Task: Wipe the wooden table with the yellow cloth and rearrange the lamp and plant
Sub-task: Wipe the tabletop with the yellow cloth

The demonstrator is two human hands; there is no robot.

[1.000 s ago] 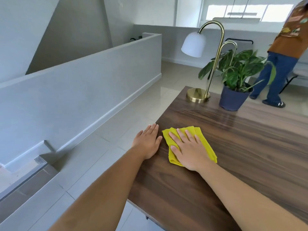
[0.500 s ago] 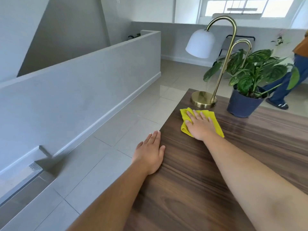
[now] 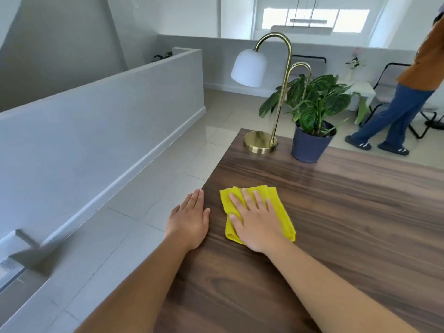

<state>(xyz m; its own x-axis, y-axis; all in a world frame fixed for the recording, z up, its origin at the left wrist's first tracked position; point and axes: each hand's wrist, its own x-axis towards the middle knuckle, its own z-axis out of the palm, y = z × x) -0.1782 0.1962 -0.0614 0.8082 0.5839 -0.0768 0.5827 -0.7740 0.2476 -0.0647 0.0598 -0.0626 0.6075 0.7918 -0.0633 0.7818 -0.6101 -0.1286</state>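
Note:
A folded yellow cloth (image 3: 283, 212) lies on the dark wooden table (image 3: 336, 224) near its left edge. My right hand (image 3: 254, 222) presses flat on the cloth, fingers spread. Flat on the table's left edge, just beside the cloth, rests my left hand (image 3: 189, 219), holding nothing. At the far left corner stands a brass lamp (image 3: 260, 141) with a white shade. Right of the lamp's base sits a green plant in a dark blue pot (image 3: 308, 145).
A grey half wall (image 3: 96, 131) runs along the left, with tiled floor between it and the table. Beyond the table a person in an orange top and blue trousers (image 3: 403, 111) walks near black-framed chairs.
My right hand slid the cloth away to the lamp's base, then drew it back toward me. My left hand stayed on the table's edge. The person behind moved.

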